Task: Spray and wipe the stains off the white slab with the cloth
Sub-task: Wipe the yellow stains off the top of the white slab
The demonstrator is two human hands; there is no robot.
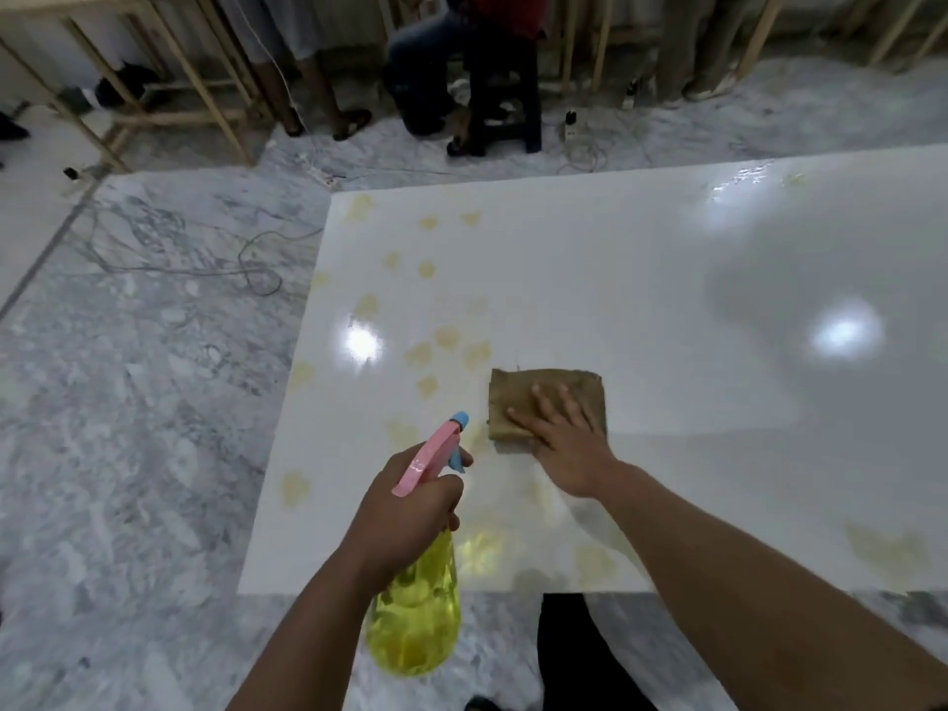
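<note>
A glossy white slab lies on the marble floor, with several yellowish stains scattered over its left half and near edge. My left hand grips a yellow spray bottle by its pink trigger head, nozzle aimed at the slab's left part. My right hand lies flat, fingers spread, pressing a folded brown cloth onto the slab just right of the stain cluster.
Grey marble floor surrounds the slab, with cables lying to its left. Beyond the far edge stand a dark stool, people's legs and wooden table frames. My dark trouser leg shows at the near edge.
</note>
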